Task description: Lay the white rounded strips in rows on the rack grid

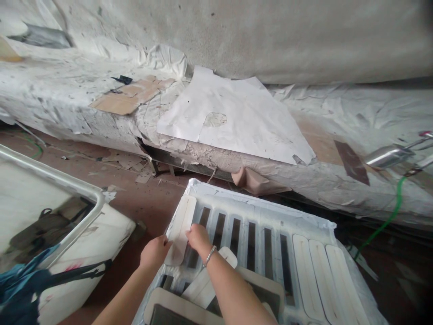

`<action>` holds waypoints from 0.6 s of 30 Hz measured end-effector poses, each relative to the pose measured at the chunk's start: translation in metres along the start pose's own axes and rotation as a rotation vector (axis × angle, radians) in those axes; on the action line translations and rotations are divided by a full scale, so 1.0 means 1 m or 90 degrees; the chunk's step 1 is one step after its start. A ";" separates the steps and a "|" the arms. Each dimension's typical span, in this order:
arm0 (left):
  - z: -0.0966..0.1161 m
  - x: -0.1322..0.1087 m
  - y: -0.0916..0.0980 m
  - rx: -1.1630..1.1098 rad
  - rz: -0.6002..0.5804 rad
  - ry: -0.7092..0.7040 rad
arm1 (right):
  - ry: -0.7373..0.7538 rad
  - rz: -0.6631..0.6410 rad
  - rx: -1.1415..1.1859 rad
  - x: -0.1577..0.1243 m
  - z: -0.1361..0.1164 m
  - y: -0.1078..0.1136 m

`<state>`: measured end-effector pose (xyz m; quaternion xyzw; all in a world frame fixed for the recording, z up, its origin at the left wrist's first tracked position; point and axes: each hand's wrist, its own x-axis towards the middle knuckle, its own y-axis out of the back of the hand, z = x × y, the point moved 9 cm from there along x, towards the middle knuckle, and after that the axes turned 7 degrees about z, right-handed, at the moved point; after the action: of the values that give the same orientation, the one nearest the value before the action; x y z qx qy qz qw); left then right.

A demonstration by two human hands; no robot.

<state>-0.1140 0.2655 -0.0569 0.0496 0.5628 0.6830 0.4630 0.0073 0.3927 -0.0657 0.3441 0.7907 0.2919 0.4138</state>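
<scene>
A long off-white strip with rounded ends is held at the left edge of a white slatted rack. My left hand pinches the strip's left edge. On its opposite edge, my right hand grips it, a bracelet round that wrist. Beneath my right forearm another pale strip lies slanted across the slats. Three similar strips rest side by side at the rack's right. Larger rounded frames with dark middles lie at the near side, partly hidden by my forearm.
Behind the rack runs a sheet-covered bench with white paper and torn cardboard. A metal spray-gun cup and green hose are at right. A large white bin holding a bag stands left, dark blue cloth over its edge.
</scene>
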 end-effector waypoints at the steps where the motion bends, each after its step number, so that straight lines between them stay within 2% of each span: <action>1: 0.000 0.002 0.000 0.014 -0.006 -0.003 | 0.012 0.007 -0.025 -0.001 -0.004 0.003; 9: -0.002 0.014 -0.004 0.053 -0.033 -0.031 | 0.017 0.010 -0.098 -0.004 -0.012 0.008; 18: -0.004 0.021 -0.010 0.024 -0.066 -0.048 | -0.019 -0.043 -0.062 -0.003 -0.006 0.005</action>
<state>-0.1224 0.2767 -0.0764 0.0552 0.5594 0.6450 0.5176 0.0047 0.3924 -0.0575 0.3011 0.7803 0.3110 0.4515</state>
